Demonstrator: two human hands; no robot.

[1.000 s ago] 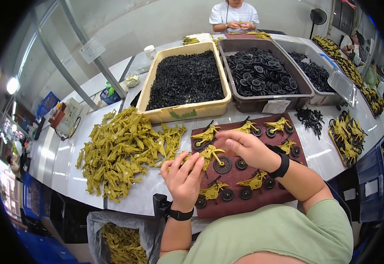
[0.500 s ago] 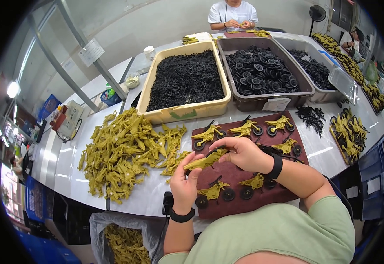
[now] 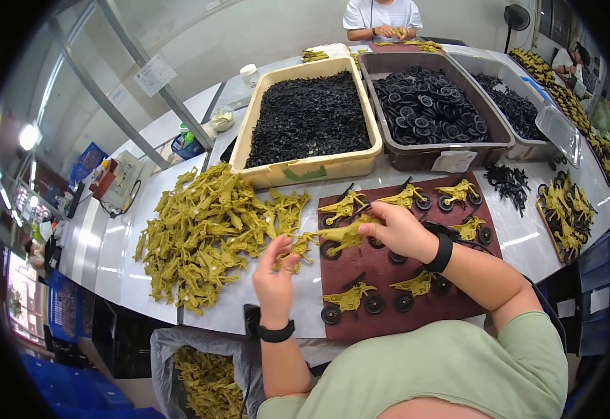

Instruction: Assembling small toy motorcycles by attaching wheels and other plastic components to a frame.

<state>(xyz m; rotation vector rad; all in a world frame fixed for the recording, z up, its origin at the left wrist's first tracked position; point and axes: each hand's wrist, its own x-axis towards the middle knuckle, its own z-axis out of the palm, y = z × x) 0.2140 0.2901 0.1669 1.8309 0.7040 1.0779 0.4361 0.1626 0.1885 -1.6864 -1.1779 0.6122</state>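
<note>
A plain pale wall (image 3: 235,31) stands behind everything. I see two grey metal posts (image 3: 129,43), one bearing a paper sheet (image 3: 155,75). A black fan (image 3: 517,17) stands near a dark window (image 3: 555,19). To my left, a lamp (image 3: 29,137) glares above a bright window (image 3: 22,290); the long white table (image 3: 99,262) gleams with reflected light.

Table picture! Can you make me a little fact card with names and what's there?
Left hand: open, by the yellow pile
Right hand: holding a yellow bike-shaped piece over the red mat
On the mat: more yellow pieces, black wheels
Cream tub: small black parts
Dark tub: lots of black wheels
Across the table: a person in white
</note>
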